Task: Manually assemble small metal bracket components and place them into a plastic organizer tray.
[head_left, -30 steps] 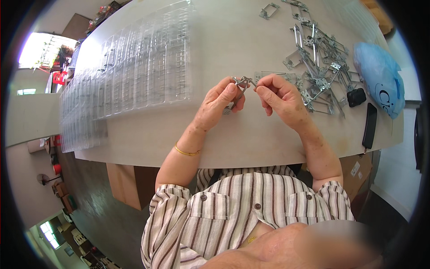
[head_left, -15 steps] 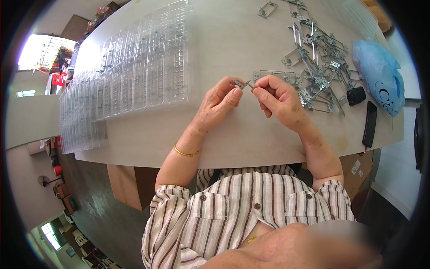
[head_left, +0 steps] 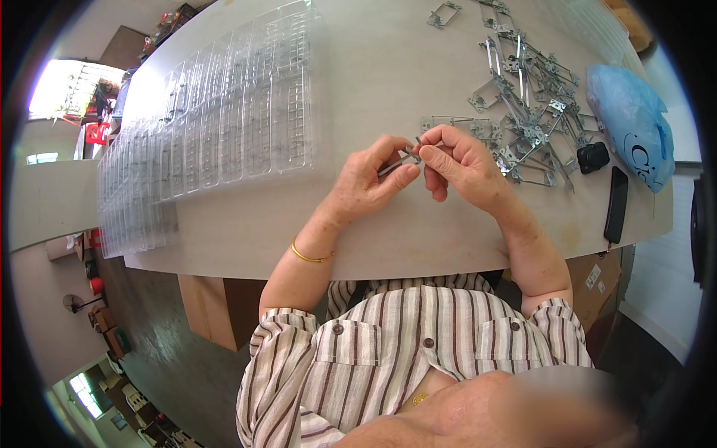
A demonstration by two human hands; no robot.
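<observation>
Over the table's middle, both my hands meet at a small metal bracket frame (head_left: 398, 162) with thin rods. My left hand (head_left: 367, 178) holds it, with the thumb below and curled fingers above. Thumb and forefinger of my right hand (head_left: 463, 166) pinch its right end; the fingers hide much of that part. Just beyond my right hand lies a heap of similar metal bracket frames (head_left: 526, 123), loosely tangled. One separate bracket frame (head_left: 445, 15) rests at the far edge of the table.
Clear plastic compartment trays (head_left: 224, 112) cover the table's left side. On the right are a blue plastic bag (head_left: 633, 123), a small black case (head_left: 594, 158) and a flat black object with a strap (head_left: 617, 205). A cardboard box (head_left: 216, 306) stands below the front edge.
My left fingers have lifted and spread around the bracket frame, which has turned in my grip. Both hands have come closer together at its right end.
</observation>
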